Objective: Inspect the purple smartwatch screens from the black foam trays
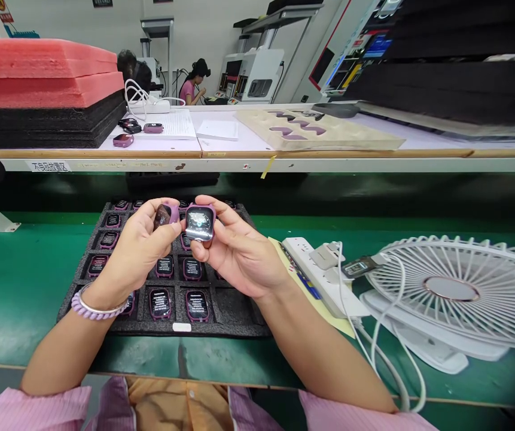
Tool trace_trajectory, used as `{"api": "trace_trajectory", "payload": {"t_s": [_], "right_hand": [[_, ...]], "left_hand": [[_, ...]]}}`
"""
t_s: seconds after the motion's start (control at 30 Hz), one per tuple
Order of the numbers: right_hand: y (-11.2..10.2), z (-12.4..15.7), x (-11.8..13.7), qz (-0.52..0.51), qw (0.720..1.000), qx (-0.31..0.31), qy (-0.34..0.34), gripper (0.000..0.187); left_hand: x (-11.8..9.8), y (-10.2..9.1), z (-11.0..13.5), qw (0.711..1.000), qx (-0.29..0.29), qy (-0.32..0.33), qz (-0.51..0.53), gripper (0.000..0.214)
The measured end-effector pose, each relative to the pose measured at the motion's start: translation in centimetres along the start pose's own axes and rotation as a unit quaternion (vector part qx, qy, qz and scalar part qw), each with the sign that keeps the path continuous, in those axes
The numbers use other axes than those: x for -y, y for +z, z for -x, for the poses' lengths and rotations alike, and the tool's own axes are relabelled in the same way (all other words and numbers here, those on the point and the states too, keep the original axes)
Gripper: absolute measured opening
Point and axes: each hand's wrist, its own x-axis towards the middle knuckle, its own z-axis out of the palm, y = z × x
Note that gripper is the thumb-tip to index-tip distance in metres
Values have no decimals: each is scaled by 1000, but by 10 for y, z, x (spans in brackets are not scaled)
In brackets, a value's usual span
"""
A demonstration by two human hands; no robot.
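1. Pinches a tilted purple, dark-faced watch (173, 213) in left fingers (167, 234); grips a square purple, lit-screen watch (200, 223) in right fingers (231, 239).
2. Holds both above the black foam tray (129, 327), toward its far edge.
3. Looks partway through, with other watches (160, 303) seated.

Hands (140, 248) nearly meeting, fingers (225, 211) curled (forearms (320, 347) converging)

1 purple watch (200, 222), face lit, beside 1 apparently dark, tilted watch (164, 215)

Pale wall (73, 24) behind white machine (264, 66); green workbench (15, 287) beneath white-topped shelf (329, 164).
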Motion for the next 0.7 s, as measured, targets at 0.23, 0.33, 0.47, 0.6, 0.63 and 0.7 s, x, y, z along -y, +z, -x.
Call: {"api": "trace_trajectory", "payload": {"t_s": [0.23, 0.33, 0.47, 0.6, 0.63, 0.7], "right_hand": [[-1, 0, -1, -9, 1000, -1, -9, 32], [-1, 0, 0, 0, 1000, 0, 3, 33], [-4, -1, -2, 8, 1000, -3, -2, 31], [-11, -6, 0, -8, 1000, -11, 18, 32], [-14, -8, 1, -12, 999, -18, 34, 32], [-19, -11, 5, -19, 997, -37, 60, 29]], "left_hand": [[0, -1, -1, 1000, -1, 2, -6, 41], [0, -1, -1, 1000, -1, 6, 2, 43], [2, -2, -2, 1000, 11, 5, 2, 40], [6, -1, -4, 1000, -12, 13, 5, 45], [6, -1, -4, 1000, -16, 5, 11, 49], [6, 0, -6, 999, -16, -26, 34, 59]]}}
